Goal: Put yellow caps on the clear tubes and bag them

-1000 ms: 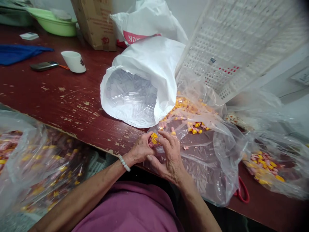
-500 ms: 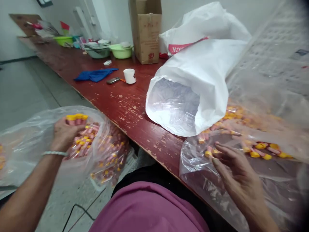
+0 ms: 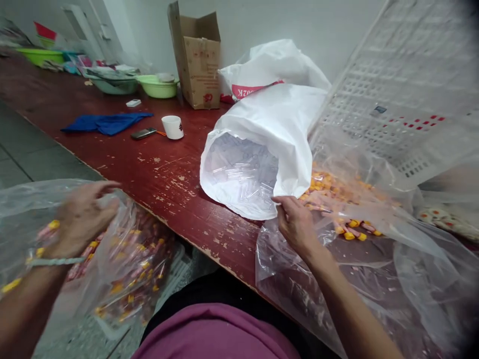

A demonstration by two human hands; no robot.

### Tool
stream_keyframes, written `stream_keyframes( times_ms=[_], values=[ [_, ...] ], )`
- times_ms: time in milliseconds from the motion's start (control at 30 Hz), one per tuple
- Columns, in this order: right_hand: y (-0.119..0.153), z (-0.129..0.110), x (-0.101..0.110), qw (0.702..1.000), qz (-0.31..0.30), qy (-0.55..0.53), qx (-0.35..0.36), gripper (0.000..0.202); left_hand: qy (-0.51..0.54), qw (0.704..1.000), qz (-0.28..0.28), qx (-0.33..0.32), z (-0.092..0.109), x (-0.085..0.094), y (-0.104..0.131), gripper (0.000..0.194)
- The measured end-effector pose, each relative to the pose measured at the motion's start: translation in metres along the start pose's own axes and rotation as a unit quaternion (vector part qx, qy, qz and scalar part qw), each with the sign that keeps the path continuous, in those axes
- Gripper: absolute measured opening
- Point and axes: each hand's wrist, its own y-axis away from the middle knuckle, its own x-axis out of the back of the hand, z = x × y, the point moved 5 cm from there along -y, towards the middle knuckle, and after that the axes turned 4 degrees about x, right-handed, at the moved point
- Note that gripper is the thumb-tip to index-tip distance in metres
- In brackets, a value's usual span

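My right hand (image 3: 297, 223) pinches the lower right rim of a white sack (image 3: 286, 122) lying on its side on the table. Its mouth faces me, and clear plastic tubes (image 3: 239, 167) fill it. My left hand (image 3: 87, 213), slightly blurred, is over a clear plastic bag (image 3: 22, 199) at the left, fingers apart and nothing visible in them. Small pink pieces with yellow ends (image 3: 138, 259) lie in the bag below that hand. More of these yellow-ended pieces (image 3: 352, 232) lie in another clear bag (image 3: 273, 269) to the right of the sack.
The worn red table (image 3: 179, 189) runs back to the left. On it are a white cup (image 3: 172, 127), a blue cloth (image 3: 107, 123), a small dark device (image 3: 143, 133), green basins (image 3: 157, 89) and a cardboard box (image 3: 202, 75). A white perforated crate (image 3: 359, 80) leans at the right.
My left hand has let go of the bunch of yellow-ended pieces and opened. My right hand has moved from the loose pieces to the sack's rim and taken hold. The view has turned right.
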Motion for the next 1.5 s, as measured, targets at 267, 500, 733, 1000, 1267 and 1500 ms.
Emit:
stream_keyframes(
  times_ms=[267, 500, 733, 1000, 1267, 1500],
  values=[
    [-0.068, 0.013, -0.089, 0.958, -0.222, 0.177, 0.04, 0.036, 0.098, 0.912, -0.129, -0.376, 0.231, -0.116, -0.004, 0.044],
    [-0.06, 0.034, -0.081, 0.97, -0.198, 0.139, -0.006, 0.035, 0.084, 0.898, -0.192, -0.386, 0.246, -0.163, -0.025, 0.036],
    [-0.061, 0.052, -0.039, 0.975, 0.012, -0.171, -0.141, 0.038, 0.101, 0.928, -0.212, -0.289, 0.234, -0.167, -0.03, 0.023],
    [-0.041, 0.063, 0.01, 0.886, 0.134, -0.364, -0.255, 0.033, 0.187, 0.923, -0.227, -0.246, 0.248, -0.161, -0.041, 0.054],
    [-0.017, 0.053, 0.0, 0.855, 0.087, -0.428, -0.279, 0.037, 0.177, 0.84, -0.2, -0.473, 0.294, -0.179, -0.03, 0.054],
    [-0.01, 0.049, -0.005, 0.866, 0.068, -0.419, -0.266, 0.05, 0.049, 0.772, -0.154, -0.615, 0.308, -0.186, -0.032, 0.049]
  ],
)
